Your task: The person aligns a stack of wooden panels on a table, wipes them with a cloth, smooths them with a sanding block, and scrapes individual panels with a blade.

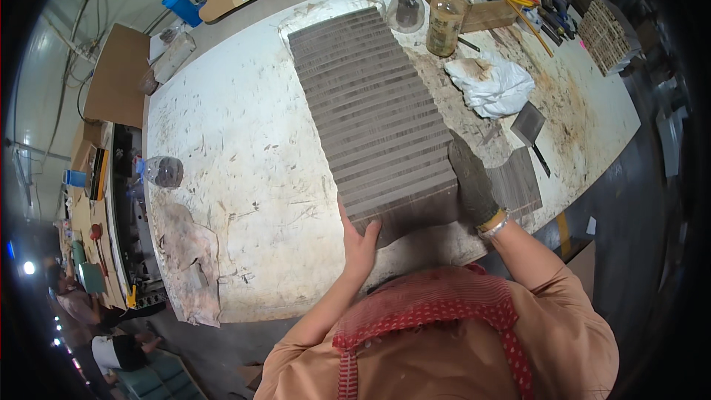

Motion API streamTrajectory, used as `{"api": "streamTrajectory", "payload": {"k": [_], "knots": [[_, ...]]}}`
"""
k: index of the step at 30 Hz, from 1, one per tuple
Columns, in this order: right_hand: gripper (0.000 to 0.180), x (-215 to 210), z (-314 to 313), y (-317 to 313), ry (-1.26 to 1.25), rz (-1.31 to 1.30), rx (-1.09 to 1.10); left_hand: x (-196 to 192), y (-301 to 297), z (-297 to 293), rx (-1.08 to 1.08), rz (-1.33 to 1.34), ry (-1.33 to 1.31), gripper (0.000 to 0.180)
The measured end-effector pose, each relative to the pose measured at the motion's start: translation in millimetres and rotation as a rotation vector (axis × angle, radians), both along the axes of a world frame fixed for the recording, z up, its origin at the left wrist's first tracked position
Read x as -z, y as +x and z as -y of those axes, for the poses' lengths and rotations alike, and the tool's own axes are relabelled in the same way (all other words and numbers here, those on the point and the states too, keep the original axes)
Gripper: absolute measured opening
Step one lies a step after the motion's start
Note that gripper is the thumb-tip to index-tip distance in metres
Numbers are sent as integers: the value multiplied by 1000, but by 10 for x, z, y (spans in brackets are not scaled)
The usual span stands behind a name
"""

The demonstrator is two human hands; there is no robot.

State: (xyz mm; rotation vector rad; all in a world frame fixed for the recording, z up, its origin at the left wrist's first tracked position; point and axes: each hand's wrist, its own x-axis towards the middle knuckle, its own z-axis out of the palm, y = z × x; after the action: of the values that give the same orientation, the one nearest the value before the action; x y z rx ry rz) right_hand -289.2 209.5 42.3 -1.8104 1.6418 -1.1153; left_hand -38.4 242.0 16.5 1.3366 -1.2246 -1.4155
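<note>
A long grey-brown wood-grain panel, striped crosswise like overlapping strips, lies slanting over the white worktable. Its near edge faces my body. My bare left hand grips the near left corner, thumb on the front face and the other fingers partly hidden along the side. Against the near right side rests my right hand in a dark glove, holding that edge; its fingertips point away from me. Just right of the glove lies a loose piece of similar grey wood-grain sheet, partly covered by my hand.
Right of the panel are a crumpled white cloth, a dark scraper-like blade, a yellow-capped bottle and a blue-lidded jar. A cut plastic container and a stained cloth lie on the left of the worktable.
</note>
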Motion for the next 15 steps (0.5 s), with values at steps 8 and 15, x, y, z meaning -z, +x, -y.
{"api": "streamTrajectory", "payload": {"k": [8,15], "knots": [[55,-231,993,-301,-50,164,-174,-159,305,936,-204,-223,-64,74],[66,-380,2495,-10,559,786,86,-258,166,2310,-303,-384,-20,78]]}}
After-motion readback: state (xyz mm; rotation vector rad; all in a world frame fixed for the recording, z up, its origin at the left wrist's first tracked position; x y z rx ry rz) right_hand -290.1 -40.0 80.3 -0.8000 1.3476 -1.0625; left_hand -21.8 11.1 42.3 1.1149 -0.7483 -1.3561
